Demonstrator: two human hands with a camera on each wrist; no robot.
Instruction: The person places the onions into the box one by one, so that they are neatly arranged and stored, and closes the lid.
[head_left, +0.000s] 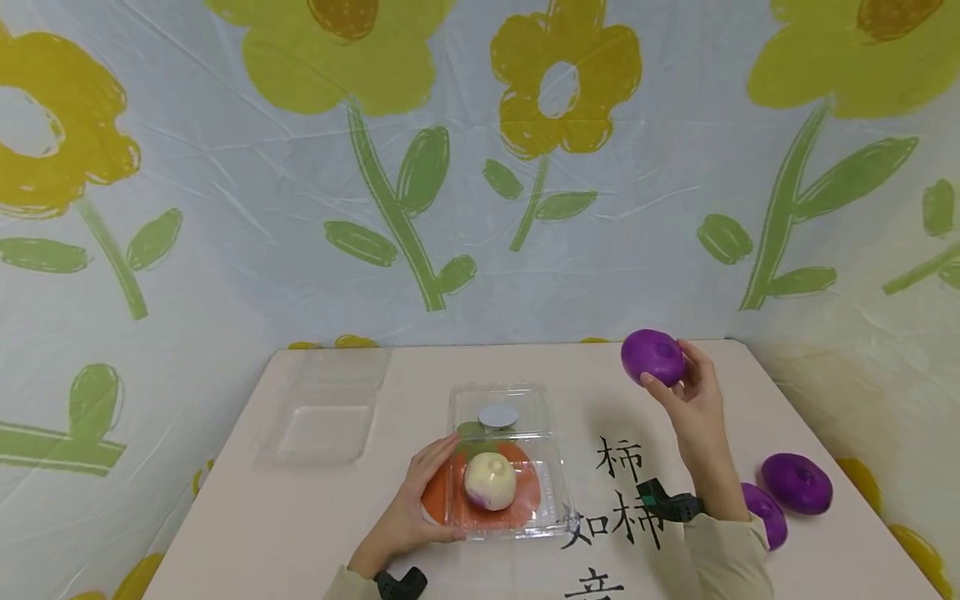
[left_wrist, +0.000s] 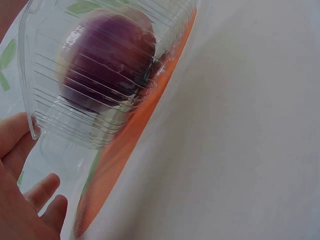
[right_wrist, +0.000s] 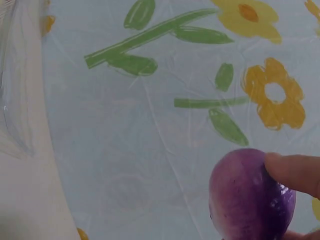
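My right hand (head_left: 697, 408) holds a round purple turnip (head_left: 651, 357) up above the back right of the table. In the right wrist view this turnip (right_wrist: 245, 195) fades to pale on one side, with fingers at its edge. My left hand (head_left: 412, 500) grips the left side of a clear plastic clamshell box (head_left: 553, 479), thumb at the front corner and fingers farther back. In the left wrist view a fingertip touches the box's rim (left_wrist: 25, 100). Inside the open box sits a white turnip (head_left: 491, 481) with a purple patch; its purple side faces the left wrist camera.
Two more purple turnips (head_left: 797, 483) lie at the table's right, one partly behind the right sleeve. Another clear plastic box (head_left: 322, 433) stands at the back left. The pale table mat (head_left: 247, 533) bears black characters and an orange fruit print beneath the box. Flowered cloth (head_left: 600, 283) surrounds the table.
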